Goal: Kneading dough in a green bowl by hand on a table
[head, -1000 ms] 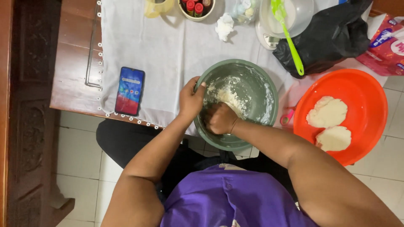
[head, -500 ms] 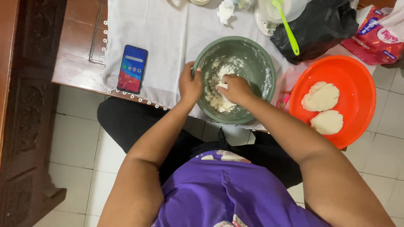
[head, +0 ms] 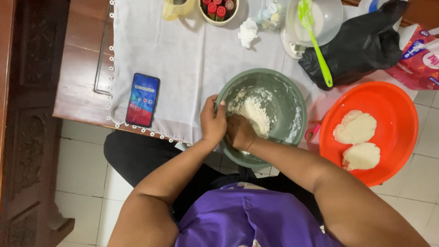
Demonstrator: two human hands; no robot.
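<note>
Right hand (head: 240, 132): down inside the bowl (head: 292, 98), fingers curled and pressed into the dough (head: 254, 114) at the near wall. Clenched on the dough, knuckles up; fingertips hidden in the mass.

Left hand (head: 212, 121): clamped on the bowl's near-left rim, thumb over the edge, fingers outside the wall. Grasping the bowl.

Dough: pale, shaggy, crumbly at the top, with loose flour and smears up the bowl's inner wall. Judged soft and sticky, light, not yet smooth; it will tear rather than lift whole. Best taken from underneath with a cupped palm, gathering the crumbs inward.

Bowl: grey-green, round, sitting at the near edge of the surface on a white cloth (head: 183, 64), partly overhanging toward the lap. Judged light plastic and likely to slide on cloth, so a rim grip is the sensible hold.

Outward, right: orange basin (head: 402, 119) just beside the bowl, holding two flat pale dough pieces (head: 356, 128), apart from one another or barely touching; cannot tell which. Beyond it, a black bag (head: 361, 45) and a green spatula (head: 315, 43) lying across a clear container.

Outward, left: phone (head: 142, 99), screen lit, flat on the cloth, well apart from the bowl.

Far edge: small bowl of red-capped items, crumpled tissue.
</note>
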